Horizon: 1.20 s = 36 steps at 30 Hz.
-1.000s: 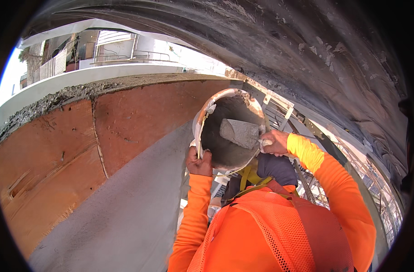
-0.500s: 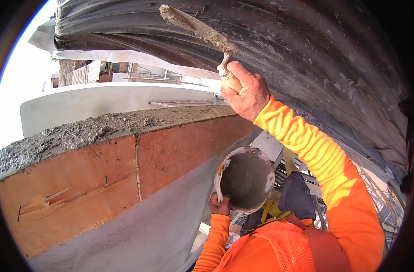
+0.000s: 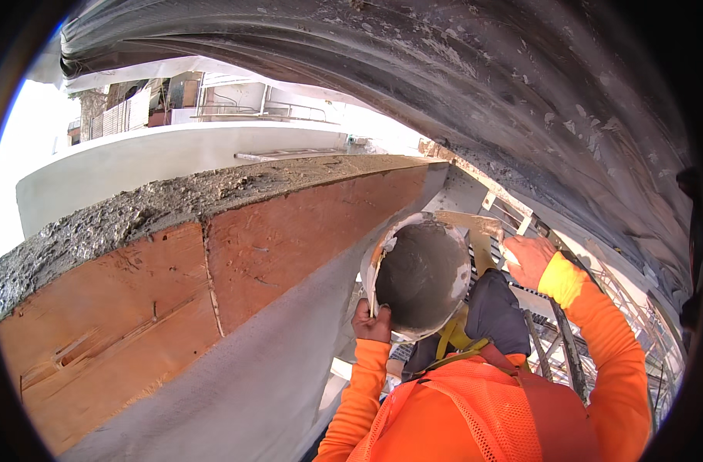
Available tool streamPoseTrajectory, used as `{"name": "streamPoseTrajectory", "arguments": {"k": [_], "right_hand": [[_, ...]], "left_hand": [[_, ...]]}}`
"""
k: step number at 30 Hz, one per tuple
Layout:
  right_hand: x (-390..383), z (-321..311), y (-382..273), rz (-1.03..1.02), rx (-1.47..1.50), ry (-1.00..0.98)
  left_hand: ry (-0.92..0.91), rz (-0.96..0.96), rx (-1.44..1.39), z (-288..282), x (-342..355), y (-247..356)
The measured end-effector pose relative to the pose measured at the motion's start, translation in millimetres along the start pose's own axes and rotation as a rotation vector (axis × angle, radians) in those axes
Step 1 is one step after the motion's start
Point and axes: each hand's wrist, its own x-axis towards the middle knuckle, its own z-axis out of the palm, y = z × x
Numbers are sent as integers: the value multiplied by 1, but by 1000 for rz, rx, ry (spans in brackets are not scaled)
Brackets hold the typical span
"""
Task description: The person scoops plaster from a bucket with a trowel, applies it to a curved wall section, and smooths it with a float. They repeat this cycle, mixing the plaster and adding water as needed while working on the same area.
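A bucket [image 3: 419, 277] with grey wet mortar inside hangs in front of my body, its pale rim crusted and splattered. My left hand [image 3: 372, 321] is closed on the near left side of its rim. To the right of the bucket, my right hand [image 3: 530, 262] grips the handle of a trowel. The mortar-coated trowel blade [image 3: 471, 222] lies at the bucket's far right rim, level with the top edge; whether it touches the rim I cannot tell. Left of the bucket runs a wall top with rough grey mortar [image 3: 159, 200] on it, faced by an orange-brown plywood board [image 3: 290, 242].
Dark, mortar-spotted sheeting [image 3: 474, 92] hangs across the top and right. Below are scaffold bars [image 3: 586, 339] and my legs with a yellow strap [image 3: 455, 343]. A smooth grey wall face [image 3: 236, 385] drops under the board. Beyond stands a pale curved wall [image 3: 135, 165] with a ladder [image 3: 286, 154].
My right hand has swung the trowel down and right, from above the wall top to the bucket's right rim. My left hand still holds the bucket, and the view has shifted rightward.
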Motion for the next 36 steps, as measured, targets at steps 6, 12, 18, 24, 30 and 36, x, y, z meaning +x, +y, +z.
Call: {"name": "streamPoseTrajectory", "arguments": {"k": [6,12,18,24,30,36], "right_hand": [[35,92,-12,128,-62,-40],[78,132,-35,275,270,-306],[41,139,-1,168,735,-389],[4,95,-17,131,805,-399],[11,-13,-78,-358,967,231],[131,-91,-141,-608,747,1125]], "left_hand": [[-44,357,317,15,1,27],[-75,570,425,33,-5,43],[-75,326,299,18,1,35],[-42,72,-50,7,11,4],[28,-67,-135,-11,-9,-10],[48,-152,-183,-24,-15,-28]]}}
